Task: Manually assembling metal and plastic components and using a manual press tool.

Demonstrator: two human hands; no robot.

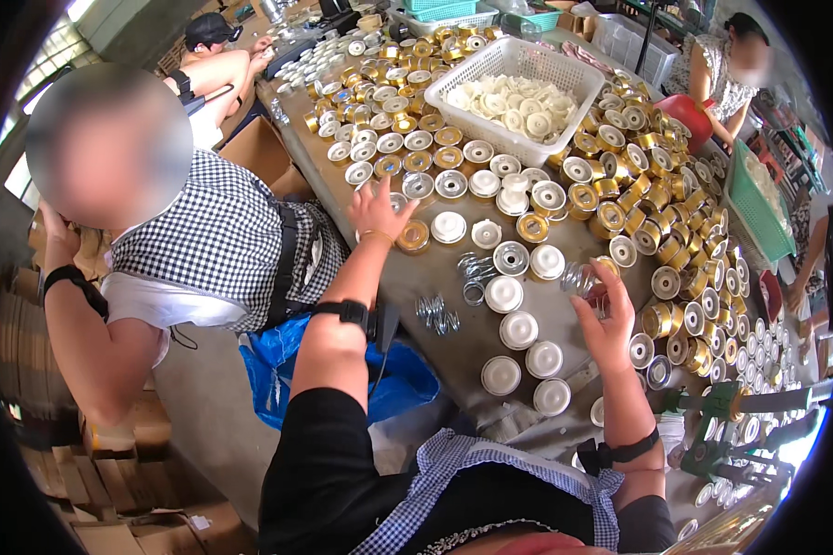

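Note:
My left hand [379, 213] reaches over the table's left side, its fingers spread around a silvery round cup [397, 202]; I cannot tell how firmly they touch it. A gold-rimmed cup [414, 235] lies just below that hand. On the right, my right hand [609, 324] curls thumb and fingers around shiny coil springs [578, 278]. Between the hands stand white-capped round pieces, among them one cap [503, 294] and another [547, 262]. Loose springs lie in a small pile [437, 314] and beside an uncapped silvery cup [510, 259].
A white basket [440, 97] of flat white discs stands among many gold cups [634, 199]. Green metal clamps [713, 430] stand at the lower right. A person in a checked apron [222, 236] sits close on my left, beside a blue bag [403, 379]. Other people work farther off.

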